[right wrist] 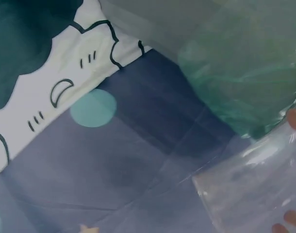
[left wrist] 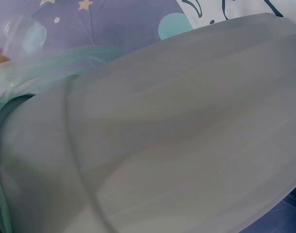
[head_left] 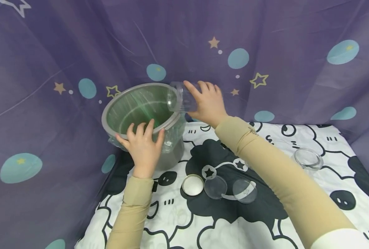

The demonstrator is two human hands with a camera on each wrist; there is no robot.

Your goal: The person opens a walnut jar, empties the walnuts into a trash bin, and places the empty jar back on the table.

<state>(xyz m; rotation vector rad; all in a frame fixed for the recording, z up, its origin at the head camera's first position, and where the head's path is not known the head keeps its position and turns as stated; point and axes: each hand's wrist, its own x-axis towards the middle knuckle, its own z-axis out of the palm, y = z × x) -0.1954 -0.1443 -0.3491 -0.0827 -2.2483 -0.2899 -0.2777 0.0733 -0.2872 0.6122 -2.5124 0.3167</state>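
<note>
A grey trash bin lined with a thin green plastic bag stands at the back left of the cloth. At its near rim, my left hand has its spread fingers hooked over the edge. My right hand grips a clear plastic jar around its body. The jar lies on its side in the air, its mouth over the bin's right rim. In the right wrist view, the jar looks see-through, with fingertips around it. The bin's wall fills most of the left wrist view, where the left hand's grip is hidden.
On the black-and-white patterned cloth lie a white round lid and two clear discs. A clear round container or lid sits farther right. A purple curtain hangs right behind the bin.
</note>
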